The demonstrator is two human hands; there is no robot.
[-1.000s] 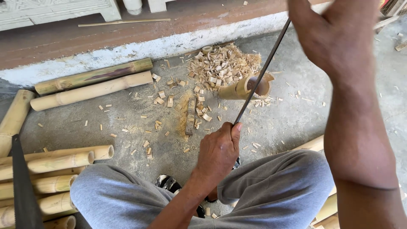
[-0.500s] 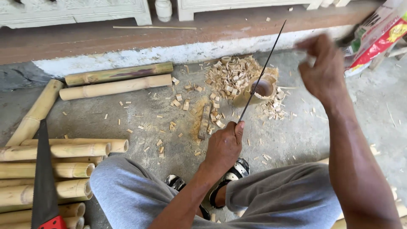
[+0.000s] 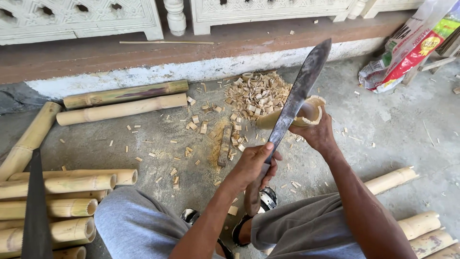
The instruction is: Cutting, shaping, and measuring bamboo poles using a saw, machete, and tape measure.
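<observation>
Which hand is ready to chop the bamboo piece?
Probably the left. The left hand grips the knife by its handle, with the blade slanting up across the bamboo piece. The right hand is busy holding that piece.

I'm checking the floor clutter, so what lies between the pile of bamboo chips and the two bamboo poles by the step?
In the head view, only scattered small offcuts on bare concrete lie between the chip pile and the two bamboo poles.

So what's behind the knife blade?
A short bamboo section, gripped by the right hand, and the chip pile. The blade covers the section's middle. The left hand holds the handle.
</observation>
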